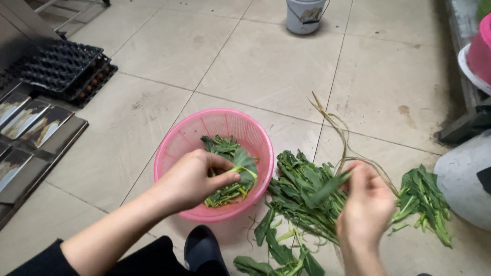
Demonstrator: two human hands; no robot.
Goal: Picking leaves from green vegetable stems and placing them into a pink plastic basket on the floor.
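Green leafy stems (236,179) under left hand (192,179), over pink basket (176,145).

The floor (266,66) is laid with large pale beige tiles, their thin grout lines running diagonally across the frame; a few dull smudges mark the tiles at centre left and at right. At the top centre stands a grey bucket (305,15) with a wire handle. In the upper left, stacked black egg trays (66,69) rest on the floor, brown eggs showing in the lower layer. Along the left edge lie shiny metal trays (36,128), some with residue on them. At the right edge a pink tub (482,48) sits above a dark ledge, and below it a large pale rounded container (463,176). The light is even and soft.
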